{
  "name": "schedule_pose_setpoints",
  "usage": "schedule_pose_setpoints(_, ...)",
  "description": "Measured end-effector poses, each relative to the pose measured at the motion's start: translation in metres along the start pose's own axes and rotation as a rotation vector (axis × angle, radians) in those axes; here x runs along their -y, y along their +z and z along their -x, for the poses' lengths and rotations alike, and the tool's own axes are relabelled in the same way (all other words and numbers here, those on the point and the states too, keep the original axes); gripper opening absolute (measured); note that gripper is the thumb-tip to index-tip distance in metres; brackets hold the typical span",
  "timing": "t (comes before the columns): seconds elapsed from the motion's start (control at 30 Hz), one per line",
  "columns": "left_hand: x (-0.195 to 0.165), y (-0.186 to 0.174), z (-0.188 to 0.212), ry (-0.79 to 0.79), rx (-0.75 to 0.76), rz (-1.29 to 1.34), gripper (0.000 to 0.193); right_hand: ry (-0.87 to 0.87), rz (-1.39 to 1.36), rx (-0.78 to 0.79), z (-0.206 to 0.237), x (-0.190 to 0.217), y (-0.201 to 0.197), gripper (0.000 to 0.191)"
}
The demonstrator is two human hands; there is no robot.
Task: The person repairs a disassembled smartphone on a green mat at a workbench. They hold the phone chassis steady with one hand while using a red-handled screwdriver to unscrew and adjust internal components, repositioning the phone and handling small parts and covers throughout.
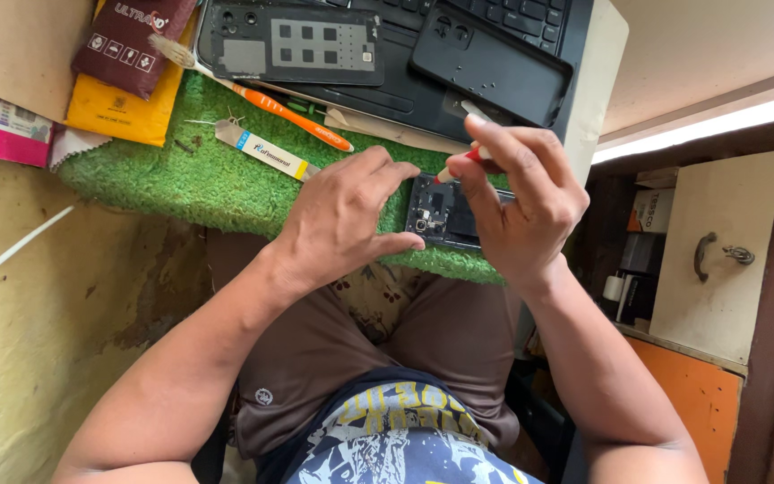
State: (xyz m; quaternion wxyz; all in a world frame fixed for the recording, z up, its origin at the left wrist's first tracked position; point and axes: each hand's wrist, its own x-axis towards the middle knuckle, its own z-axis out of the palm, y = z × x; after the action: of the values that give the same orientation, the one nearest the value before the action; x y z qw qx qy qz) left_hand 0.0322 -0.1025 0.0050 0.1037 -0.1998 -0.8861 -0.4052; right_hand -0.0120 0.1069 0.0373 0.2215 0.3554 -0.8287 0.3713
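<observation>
At frame centre, the left hand (pixel 342 220) is pinching the opened phone (pixel 445 215) steady; the right hand (pixel 521 202) is pinching a red screwdriver (pixel 459 161) into it.

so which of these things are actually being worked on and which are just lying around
In use:
opened phone, steadied by the left hand
red-handled tool, held in the right hand

Lying about:
orange screwdriver
flat pry tool
phone back cover
black phone case
yellow packet
</observation>
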Motion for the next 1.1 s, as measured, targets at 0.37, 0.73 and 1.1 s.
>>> schedule_pose_setpoints(0.37,-0.001,0.001,-0.002,-0.016,0.000,-0.012,0.073,-0.008,-0.240,0.221,-0.009,0.008,-0.004,0.037)
schedule_pose_setpoints(0.73,0.002,0.005,0.000,-0.015,-0.010,-0.012,0.073,-0.063,-0.290,0.273,-0.020,0.013,-0.003,0.039)
schedule_pose_setpoints(1.1,0.000,0.004,-0.001,-0.024,-0.009,-0.027,0.075,-0.030,-0.232,0.199,-0.014,0.011,-0.003,0.039)
